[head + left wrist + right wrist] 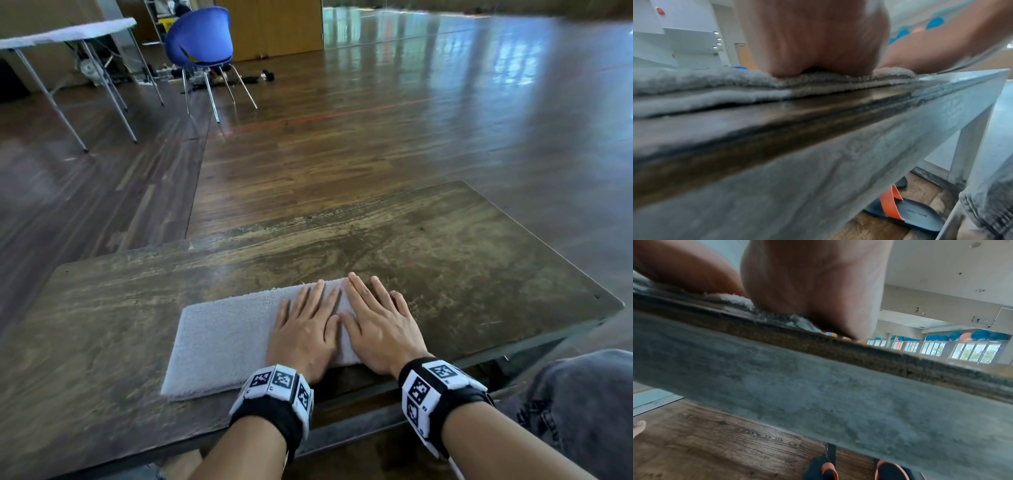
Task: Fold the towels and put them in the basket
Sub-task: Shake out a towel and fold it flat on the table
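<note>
A grey towel, folded into a long flat strip, lies near the front edge of the wooden table. My left hand lies flat on the towel's right part, fingers straight. My right hand presses flat beside it on the towel's right end, its outer fingers reaching onto the wood. In the left wrist view the heel of the left hand sits on the layered towel. The right wrist view shows the right hand's heel on the towel edge. No basket is in view.
Behind the table the wooden floor stretches away, with a blue chair and a white folding table at the far left. My knee in grey jeans is at the right. Slippers lie on the floor under the table.
</note>
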`<act>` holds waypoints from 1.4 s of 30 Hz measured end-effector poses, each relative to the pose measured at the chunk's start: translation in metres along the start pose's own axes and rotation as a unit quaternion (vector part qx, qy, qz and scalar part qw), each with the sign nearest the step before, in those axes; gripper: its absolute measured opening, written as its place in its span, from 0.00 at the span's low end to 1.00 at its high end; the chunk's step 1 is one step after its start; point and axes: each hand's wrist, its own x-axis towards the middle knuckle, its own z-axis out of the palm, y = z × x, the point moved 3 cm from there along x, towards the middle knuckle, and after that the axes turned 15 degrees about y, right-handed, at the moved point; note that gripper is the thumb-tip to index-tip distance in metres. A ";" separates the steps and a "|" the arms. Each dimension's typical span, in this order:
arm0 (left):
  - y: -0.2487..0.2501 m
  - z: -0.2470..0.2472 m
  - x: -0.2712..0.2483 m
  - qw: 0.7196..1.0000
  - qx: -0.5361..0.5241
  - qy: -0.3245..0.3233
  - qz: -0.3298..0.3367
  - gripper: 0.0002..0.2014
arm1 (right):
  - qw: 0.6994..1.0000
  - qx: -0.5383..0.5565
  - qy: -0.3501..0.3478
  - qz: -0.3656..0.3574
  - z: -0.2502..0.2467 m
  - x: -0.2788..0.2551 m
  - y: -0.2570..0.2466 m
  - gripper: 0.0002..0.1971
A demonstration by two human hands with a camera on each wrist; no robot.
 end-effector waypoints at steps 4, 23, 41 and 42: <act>-0.009 -0.001 -0.002 1.000 0.014 0.000 -0.021 0.27 | 1.000 -0.002 -0.001 0.005 0.001 0.000 -0.001 0.32; -0.121 -0.047 -0.047 0.976 0.078 -0.046 -0.197 0.37 | 0.996 -0.081 -0.015 -0.016 -0.018 0.006 -0.016 0.29; -0.095 -0.090 -0.087 0.969 -0.065 0.033 -0.235 0.07 | 0.979 0.025 -0.053 -0.197 -0.024 -0.010 -0.056 0.34; -0.092 -0.089 -0.092 0.970 -0.094 0.033 -0.222 0.12 | 0.973 0.034 -0.081 -0.212 -0.023 -0.016 -0.053 0.37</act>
